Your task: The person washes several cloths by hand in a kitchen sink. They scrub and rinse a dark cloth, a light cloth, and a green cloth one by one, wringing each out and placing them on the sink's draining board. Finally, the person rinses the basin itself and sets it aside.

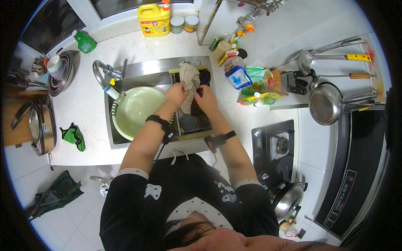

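Note:
A crumpled beige cloth (190,75) lies lengthwise over the right basin of the stainless steel sink (160,63). My left hand (176,95) grips the cloth's left edge with bent fingers. At its right edge is my right hand (207,99), thumb and forefinger bent close to the cloth; whether they pinch it is hidden. Dark material (205,77) shows beside and beneath the cloth, and a round dark drain piece (188,122) sits below its lower end. In the left basin rests a pale green plastic basin (138,109), under the faucet (112,73).
A green-and-black cloth (73,137) lies on the left counter. Behind the sink stand a yellow jug (154,22) and two jars. Bags, including a blue-and-white one (238,77), crowd the right side near knives and a gas stove (273,150). Pans (326,103) hang on the right.

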`<state>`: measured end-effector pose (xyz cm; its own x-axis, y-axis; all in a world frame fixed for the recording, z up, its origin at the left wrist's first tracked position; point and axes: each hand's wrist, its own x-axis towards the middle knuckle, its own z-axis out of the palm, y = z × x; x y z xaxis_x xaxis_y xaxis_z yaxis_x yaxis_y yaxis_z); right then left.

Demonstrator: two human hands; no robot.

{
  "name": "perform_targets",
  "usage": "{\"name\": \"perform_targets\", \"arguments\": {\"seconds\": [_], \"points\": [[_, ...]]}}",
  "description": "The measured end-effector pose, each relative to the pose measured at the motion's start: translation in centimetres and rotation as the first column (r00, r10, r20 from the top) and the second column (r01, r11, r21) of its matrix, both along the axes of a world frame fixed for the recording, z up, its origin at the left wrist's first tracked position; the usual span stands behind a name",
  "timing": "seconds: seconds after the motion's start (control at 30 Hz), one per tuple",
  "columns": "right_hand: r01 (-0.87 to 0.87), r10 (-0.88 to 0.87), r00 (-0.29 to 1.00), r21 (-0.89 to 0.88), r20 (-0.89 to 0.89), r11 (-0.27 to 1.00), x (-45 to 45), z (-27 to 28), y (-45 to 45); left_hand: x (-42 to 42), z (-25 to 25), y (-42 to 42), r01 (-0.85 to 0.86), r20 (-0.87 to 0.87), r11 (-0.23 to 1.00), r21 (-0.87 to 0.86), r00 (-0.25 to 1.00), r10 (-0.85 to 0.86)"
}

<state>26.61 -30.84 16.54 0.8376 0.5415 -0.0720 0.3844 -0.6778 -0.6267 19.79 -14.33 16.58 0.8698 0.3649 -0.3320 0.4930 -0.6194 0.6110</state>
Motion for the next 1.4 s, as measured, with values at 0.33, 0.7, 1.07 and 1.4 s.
{"name": "perform_targets", "arguments": {"seconds": [0.33,0.7,1.07,1.4], "points": [[-0.374,0.424,0.905,0.424,-0.026,0.825,2.2,0.9,1.0,-5.2,12.5,3.1,0.302,0.281,-0.005,-0.953,0.891,0.356],[-0.098,0.278,0.773,0.327,-0.57,0.94,0.0,6.5,-1.8,-3.2,21.2,8.2,0.475,0.375,0.029,-0.879,0.655,0.656],[-0.188,0.219,0.974,0.332,-0.057,0.924,0.8,26.1,-2.8,-4.3,9.4,7.9,-0.021,0.198,0.664,-0.747,0.947,0.251],[-0.128,0.329,0.879,0.494,-0.345,0.86,-0.1,25.0,0.0,-2.8,14.9,-2.3,0.507,0.523,0.469,-0.723,0.846,-0.108]]}}
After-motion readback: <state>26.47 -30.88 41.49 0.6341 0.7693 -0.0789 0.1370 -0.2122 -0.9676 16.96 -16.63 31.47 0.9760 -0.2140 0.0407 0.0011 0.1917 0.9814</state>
